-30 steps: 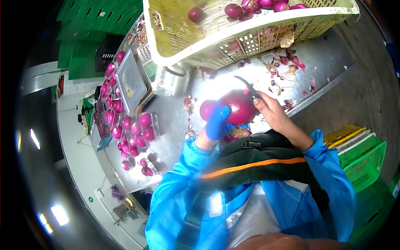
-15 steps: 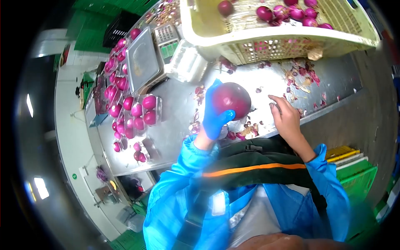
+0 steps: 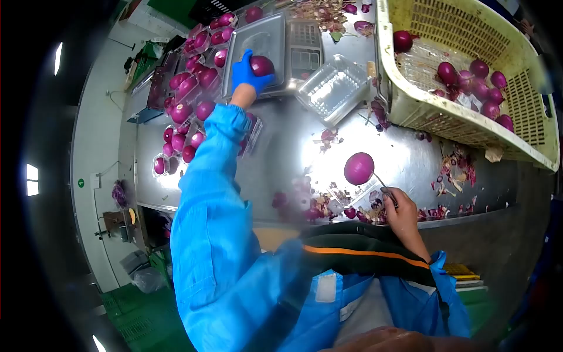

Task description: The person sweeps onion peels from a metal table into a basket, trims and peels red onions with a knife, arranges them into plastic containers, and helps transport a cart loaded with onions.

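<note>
My left hand (image 3: 243, 75), in a blue glove, reaches far out with its fingers around a red onion (image 3: 262, 66). Both are over the flat metal pan of a scale (image 3: 255, 36); I cannot tell whether the onion touches the pan. Close to my body, my bare right hand (image 3: 402, 212) grips a small knife (image 3: 379, 180) with a thin blade. The blade's tip lies at the edge of a second, peeled-looking red onion (image 3: 359, 168) on the metal table (image 3: 281, 132). A clear plastic tray (image 3: 333, 89) sits beside the scale.
Packed red onions (image 3: 186, 87) in clear trays fill the table's left side. A yellowish crate (image 3: 446, 120) with several onions stands at the right. Onion skins and scraps (image 3: 454, 170) lie along the front, right and back.
My left hand has carried an onion away to the scale. My right hand, which showed no visible tool, now has a knife in it. The view has shifted, and another onion shows near the knife.
</note>
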